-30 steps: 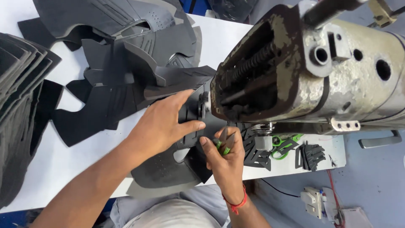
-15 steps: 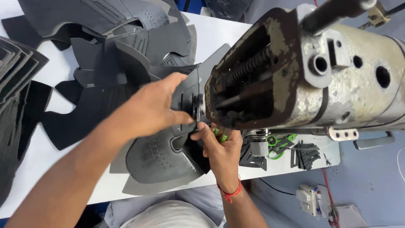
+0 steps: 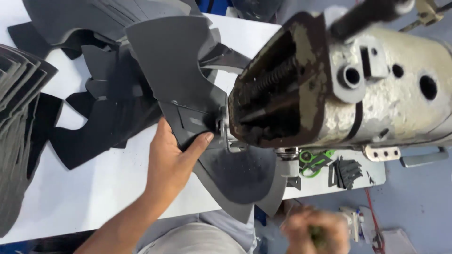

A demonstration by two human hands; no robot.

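My left hand [image 3: 170, 162] grips a large dark grey cut shoe-upper piece [image 3: 188, 94] by its edge, thumb on top, right beside the head of a worn cream-coloured sewing machine [image 3: 339, 80]. The piece curves up away from me, and its perforated lower part [image 3: 240, 174] hangs over the table's front edge. My right hand [image 3: 313, 230] is low at the bottom of the view, blurred, away from the piece, with its fingers closed around something small and dark that I cannot make out.
A white table [image 3: 94, 188] carries heaps of dark cut pieces at the back [image 3: 94, 28] and a stack at the left [image 3: 19, 117]. Green-handled snips [image 3: 313, 162] and small black parts [image 3: 348, 171] lie under the machine. Cables and a power strip [image 3: 353, 221] lie on the blue floor.
My right hand has let go of the piece and dropped down toward my lap. The piece has swung upward at the machine head, with my left hand shifted to its lower edge.
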